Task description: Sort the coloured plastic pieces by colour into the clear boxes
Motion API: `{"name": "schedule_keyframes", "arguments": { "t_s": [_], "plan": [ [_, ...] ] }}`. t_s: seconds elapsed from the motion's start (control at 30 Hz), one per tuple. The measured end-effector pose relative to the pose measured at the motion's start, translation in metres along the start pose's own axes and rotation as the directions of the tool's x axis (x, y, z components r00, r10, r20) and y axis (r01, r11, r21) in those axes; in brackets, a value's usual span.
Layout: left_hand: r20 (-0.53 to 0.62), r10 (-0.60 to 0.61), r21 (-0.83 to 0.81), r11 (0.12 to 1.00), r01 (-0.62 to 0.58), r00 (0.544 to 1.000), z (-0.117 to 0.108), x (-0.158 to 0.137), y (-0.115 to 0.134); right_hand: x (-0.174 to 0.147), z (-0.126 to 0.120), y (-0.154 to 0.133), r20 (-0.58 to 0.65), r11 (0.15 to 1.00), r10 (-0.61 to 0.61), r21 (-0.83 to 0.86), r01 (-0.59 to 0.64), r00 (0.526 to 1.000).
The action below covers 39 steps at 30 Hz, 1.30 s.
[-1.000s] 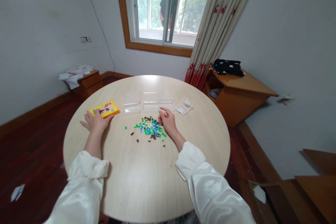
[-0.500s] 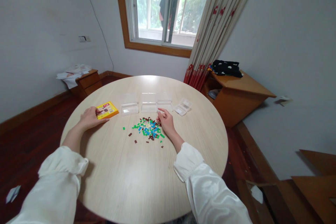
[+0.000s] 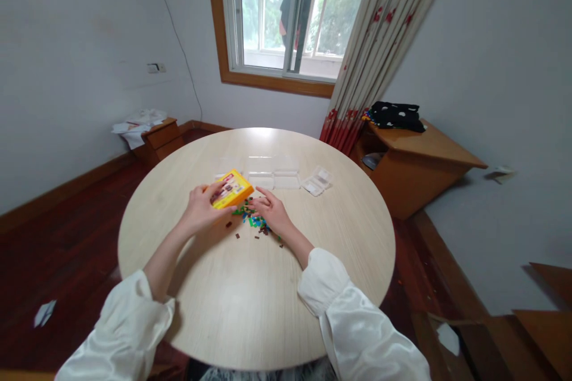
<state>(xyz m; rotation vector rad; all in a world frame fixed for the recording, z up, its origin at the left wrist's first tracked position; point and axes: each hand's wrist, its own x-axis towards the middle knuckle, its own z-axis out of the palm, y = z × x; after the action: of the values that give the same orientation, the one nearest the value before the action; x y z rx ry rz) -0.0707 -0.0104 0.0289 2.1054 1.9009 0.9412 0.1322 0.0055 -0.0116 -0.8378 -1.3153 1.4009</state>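
Yellow box [image 3: 240,196], label [image 3: 230,188] unreadable, left hand [image 3: 196,205], fingers gripping box, right hand [image 3: 274,214], fingers parted near bricks [image 3: 255,222]

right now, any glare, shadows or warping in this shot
Head view: glare whitens the table near its far edge; the window is washed out; a soft shadow lies beside the left forearm; the curtain leans, probably lens distortion; the bricks look too soft to count.

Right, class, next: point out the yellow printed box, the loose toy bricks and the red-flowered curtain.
Yellow printed box [image 3: 235,189], head view: its printed face.
Loose toy bricks [image 3: 257,222], head view: blue pieces.
Red-flowered curtain [image 3: 375,41], head view: its pale folds.
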Motion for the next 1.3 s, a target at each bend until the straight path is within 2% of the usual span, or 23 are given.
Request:
{"name": "schedule_keyframes", "arguments": {
  "t_s": [0.1, 0.2, 0.3, 0.47, 0.6, 0.7, 0.83, 1.0, 1.1, 1.17, 1.3],
  "plan": [
    [0.035, 0.037, -0.11, 0.993, -0.033, 0.999, 0.016, -0.001, 0.027, -0.003, 0.001, 0.0, -0.004, 0.998, -0.016, 0.066, 0.017, 1.0],
    [0.041, 0.058, -0.289, 0.956, -0.044, 0.997, 0.018, 0.003, 0.043, -0.003, -0.009, -0.001, -0.077, 0.996, -0.029, 0.086, 0.036, 0.997],
    [0.083, 0.056, -0.465, 0.885, -0.011, 0.995, 0.012, 0.006, 0.052, 0.001, -0.019, 0.0, -0.17, 0.995, -0.014, 0.09, 0.03, 0.985],
    [0.2, -0.004, -0.555, 0.824, 0.117, 0.98, -0.002, -0.002, 0.061, 0.005, -0.027, 0.001, -0.267, 0.994, -0.015, 0.103, 0.044, 0.964],
    [0.247, 0.118, -0.637, 0.768, 0.069, 0.962, -0.012, -0.009, 0.063, 0.004, -0.03, -0.003, -0.326, 0.996, -0.066, 0.039, 0.083, 0.943],
    [0.277, 0.213, -0.66, 0.751, 0.025, 0.937, -0.016, -0.013, 0.06, 0.005, -0.033, -0.003, -0.361, 0.991, -0.105, 0.034, 0.126, 0.927],
    [0.341, 0.284, -0.678, 0.735, 0.025, 0.896, -0.015, -0.02, 0.051, 0.007, -0.037, 0.0, -0.394, 0.98, -0.154, 0.055, 0.19, 0.906],
    [0.339, 0.262, -0.646, 0.763, 0.021, 0.903, -0.008, -0.025, 0.04, 0.005, -0.039, 0.003, -0.375, 0.973, -0.187, 0.055, 0.223, 0.908],
    [0.351, 0.272, -0.624, 0.781, 0.008, 0.896, -0.013, -0.026, 0.043, 0.003, -0.036, 0.0, -0.367, 0.968, -0.2, 0.072, 0.242, 0.908],
    [0.367, 0.319, -0.623, 0.782, -0.024, 0.874, -0.021, -0.027, 0.05, 0.003, -0.034, -0.004, -0.381, 0.965, -0.214, 0.062, 0.256, 0.899],
    [0.405, 0.401, -0.612, 0.786, -0.082, 0.822, -0.036, -0.027, 0.06, 0.002, -0.032, -0.011, -0.445, 0.955, -0.273, -0.015, 0.297, 0.853]
  ]
}}
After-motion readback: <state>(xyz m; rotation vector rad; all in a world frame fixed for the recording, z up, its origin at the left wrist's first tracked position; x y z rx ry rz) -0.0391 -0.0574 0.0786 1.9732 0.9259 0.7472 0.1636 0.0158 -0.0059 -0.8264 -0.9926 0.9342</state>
